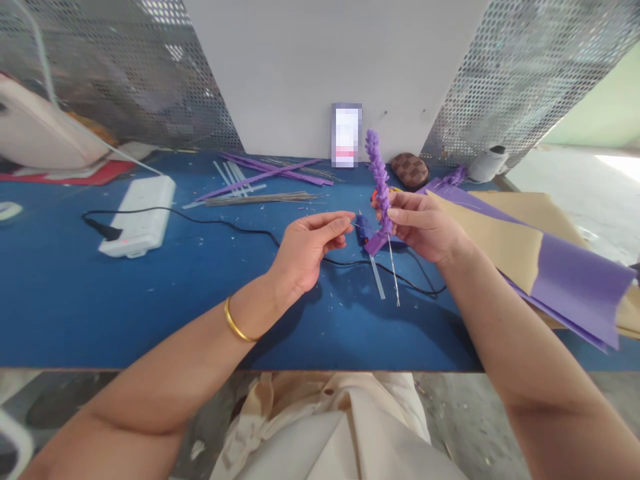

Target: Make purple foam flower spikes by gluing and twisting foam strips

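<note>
My right hand (423, 223) pinches a purple paper flower spike (377, 167) that stands nearly upright. Its twisted wire stem (393, 270) hangs down below the fingers. From the lower end of the spike a loose purple paper strip (377, 244) sticks out to the left. My left hand (315, 247) is closed, thumb against fingertips, just left of the spike and apart from it; whatever is in the pinch is too small to make out. Behind the strip lies a blue glue gun (363, 228), partly hidden by it and my right hand. A translucent glue stick (377, 279) lies nearby.
Purple strips (270, 175), glue sticks (233, 177) and a wire bundle (265, 199) lie at the back. A white power bank-like box (143, 213) with a black cable (240, 230) is left. A phone (346, 133) stands behind; purple and tan paper sheets (575, 280) lie right.
</note>
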`<state>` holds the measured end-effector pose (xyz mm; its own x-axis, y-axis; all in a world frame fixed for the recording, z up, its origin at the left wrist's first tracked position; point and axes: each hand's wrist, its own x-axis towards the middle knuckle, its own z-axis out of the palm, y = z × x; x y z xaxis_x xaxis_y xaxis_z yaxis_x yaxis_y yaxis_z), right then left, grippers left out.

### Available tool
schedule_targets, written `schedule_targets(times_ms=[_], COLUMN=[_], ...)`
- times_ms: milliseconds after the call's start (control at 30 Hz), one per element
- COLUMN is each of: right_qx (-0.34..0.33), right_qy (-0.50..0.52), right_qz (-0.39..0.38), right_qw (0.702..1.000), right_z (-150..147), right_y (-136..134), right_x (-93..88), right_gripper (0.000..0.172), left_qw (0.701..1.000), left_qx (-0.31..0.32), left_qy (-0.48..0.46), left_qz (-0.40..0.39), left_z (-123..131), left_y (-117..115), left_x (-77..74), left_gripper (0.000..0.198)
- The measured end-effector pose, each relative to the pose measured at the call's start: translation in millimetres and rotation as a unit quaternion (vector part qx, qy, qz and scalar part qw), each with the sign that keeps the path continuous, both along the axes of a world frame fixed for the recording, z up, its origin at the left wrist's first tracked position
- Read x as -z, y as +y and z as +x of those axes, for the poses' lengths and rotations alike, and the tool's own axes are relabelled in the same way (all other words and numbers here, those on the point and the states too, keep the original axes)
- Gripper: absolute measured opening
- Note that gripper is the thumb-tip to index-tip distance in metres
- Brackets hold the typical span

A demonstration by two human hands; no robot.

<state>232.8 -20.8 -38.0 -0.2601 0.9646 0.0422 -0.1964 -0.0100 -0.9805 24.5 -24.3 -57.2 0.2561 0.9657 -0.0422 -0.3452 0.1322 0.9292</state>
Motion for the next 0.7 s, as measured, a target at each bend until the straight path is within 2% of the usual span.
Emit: schedule_targets(times_ms=[100,267,367,533,700], right_qx=[-0.003,0.002,-0.004,-0.003,0.017], right_qy=[-0.005,0.000,0.003,-0.007,-0.002], right_qz=[0.006,-0.013,-0.018,-0.010,-0.003], right_qw=[1.000,1.000,1.000,1.000,1.000], right_z=[0.2,-5.0,-8.7,-8.1,-3.7], right_y=[0.7,0.7,0.3,0.2,1.2], right_x=[1.5,3.8,5.6,5.8,2.3], right_gripper=[0.027,0.027,0.027,0.025,0.028], left_qw=[1.000,0.998,0.998,0.999,0.997], left_qx=[0.013,0.035,0.025,0.031,0.009], left_qy=[-0.011,0.013,0.034,0.040,0.063], left_qz=[0.007,0.049,0.053,0.019,0.042], left_z=[1.0,1.6,1.7,3.2,3.5], left_y=[-1.6,-5.7,-7.4,-8.6,-9.3], left_x=[-2.8,-6.4,-5.2,-3.2,-2.7], left_gripper=[0.016,0.039,0.044,0.023,0.021])
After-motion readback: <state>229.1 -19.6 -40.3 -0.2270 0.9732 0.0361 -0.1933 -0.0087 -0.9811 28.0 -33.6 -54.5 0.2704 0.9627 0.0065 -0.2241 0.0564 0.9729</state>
